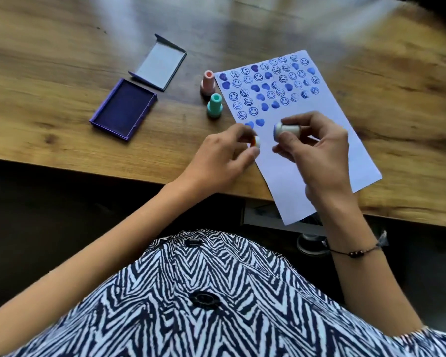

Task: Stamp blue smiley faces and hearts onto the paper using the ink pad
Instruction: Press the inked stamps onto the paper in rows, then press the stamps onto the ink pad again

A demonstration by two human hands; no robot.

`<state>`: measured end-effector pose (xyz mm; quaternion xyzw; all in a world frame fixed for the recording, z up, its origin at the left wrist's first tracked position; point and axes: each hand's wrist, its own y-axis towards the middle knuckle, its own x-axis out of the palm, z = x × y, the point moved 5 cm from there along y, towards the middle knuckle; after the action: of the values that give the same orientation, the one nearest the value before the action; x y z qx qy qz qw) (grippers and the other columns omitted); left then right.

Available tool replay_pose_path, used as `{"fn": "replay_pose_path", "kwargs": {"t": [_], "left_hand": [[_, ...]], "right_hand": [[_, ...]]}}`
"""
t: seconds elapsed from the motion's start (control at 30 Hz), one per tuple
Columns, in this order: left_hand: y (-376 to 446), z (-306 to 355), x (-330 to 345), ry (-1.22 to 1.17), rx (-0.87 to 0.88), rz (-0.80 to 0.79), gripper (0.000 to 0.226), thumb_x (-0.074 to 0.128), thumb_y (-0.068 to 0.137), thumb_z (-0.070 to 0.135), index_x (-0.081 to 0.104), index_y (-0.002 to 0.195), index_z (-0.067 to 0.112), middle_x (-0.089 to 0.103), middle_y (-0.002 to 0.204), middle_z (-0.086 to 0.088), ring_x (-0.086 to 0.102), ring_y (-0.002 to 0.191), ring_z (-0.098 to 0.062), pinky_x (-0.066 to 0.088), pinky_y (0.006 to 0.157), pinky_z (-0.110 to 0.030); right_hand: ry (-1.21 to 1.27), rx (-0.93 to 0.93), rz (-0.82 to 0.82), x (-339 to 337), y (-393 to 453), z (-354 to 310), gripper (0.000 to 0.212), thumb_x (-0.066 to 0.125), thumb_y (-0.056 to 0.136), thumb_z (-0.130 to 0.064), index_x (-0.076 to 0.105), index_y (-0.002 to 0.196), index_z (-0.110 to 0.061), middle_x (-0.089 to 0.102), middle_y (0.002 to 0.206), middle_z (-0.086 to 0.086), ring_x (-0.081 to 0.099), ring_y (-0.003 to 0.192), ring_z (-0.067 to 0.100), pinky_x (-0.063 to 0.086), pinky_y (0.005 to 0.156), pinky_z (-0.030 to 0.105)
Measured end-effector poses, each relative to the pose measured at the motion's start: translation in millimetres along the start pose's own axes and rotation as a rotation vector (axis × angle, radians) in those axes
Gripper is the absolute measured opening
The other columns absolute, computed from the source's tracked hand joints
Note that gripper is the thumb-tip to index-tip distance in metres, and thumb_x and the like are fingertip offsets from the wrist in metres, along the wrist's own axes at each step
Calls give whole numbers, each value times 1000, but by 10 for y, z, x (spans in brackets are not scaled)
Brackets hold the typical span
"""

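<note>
A white paper (pixel 327 161) lies slanted on the wooden table, its upper half filled with rows of blue smiley faces and hearts. Above its middle, my right hand (pixel 317 153) holds a pale stamp (pixel 287 130) sideways, its blue-inked face pointing left. My left hand (pixel 224 158) pinches a small white cap (pixel 256 142) with an orange edge, just left of the stamp. The open ink pad (pixel 124 109), a purple case with dark blue ink, sits at the left.
The ink pad's lid (pixel 160 63) lies open-side up behind the pad. A pink stamp (pixel 208 82) and a teal stamp (pixel 214 105) stand upright beside the paper's left edge. The table's front edge (pixel 113 167) runs close to my body; the paper overhangs it.
</note>
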<state>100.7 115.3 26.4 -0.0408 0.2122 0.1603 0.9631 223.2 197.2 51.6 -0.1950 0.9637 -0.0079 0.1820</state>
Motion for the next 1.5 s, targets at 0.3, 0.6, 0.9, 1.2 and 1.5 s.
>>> {"fn": "replay_pose_path", "kwargs": {"t": [0.3,0.6,0.9,1.2,1.5], "left_hand": [[-56,-49,-63,-444,-128,59,18,60,82,6,59,100,9,65,96,-7,61,92,-16,49,91,-37],[-92,-197,-304,-220,-152,191,12,62,80,7,63,92,6,68,91,-12,61,82,-17,48,80,-28],[-127,-345,-773,37,-255,387,22,61,81,11,64,103,10,70,104,-9,63,94,-14,47,88,-23],[-233,-473,-859,-247,-313,484,16,61,80,8,66,93,14,69,89,-7,66,91,-23,51,93,-42],[-449,-525,-979,-621,-222,650,21,60,81,1,62,101,7,64,77,-5,63,61,-6,54,67,-19]], "right_hand": [[174,14,-197,215,-95,-74,25,65,78,0,65,74,-24,65,72,2,67,63,14,58,63,23],[165,47,-352,573,-33,-99,10,64,79,2,63,81,-8,60,72,6,65,63,18,60,64,27],[-905,-613,-346,1078,-29,-245,19,53,86,-23,53,100,-11,58,100,17,59,84,39,39,61,35],[-971,-520,-348,1249,544,-455,22,60,79,-17,60,100,-11,63,102,18,58,93,36,46,76,37],[36,-151,-680,1531,256,-589,17,61,77,7,66,81,-9,65,55,-3,58,45,7,47,47,14]]}}
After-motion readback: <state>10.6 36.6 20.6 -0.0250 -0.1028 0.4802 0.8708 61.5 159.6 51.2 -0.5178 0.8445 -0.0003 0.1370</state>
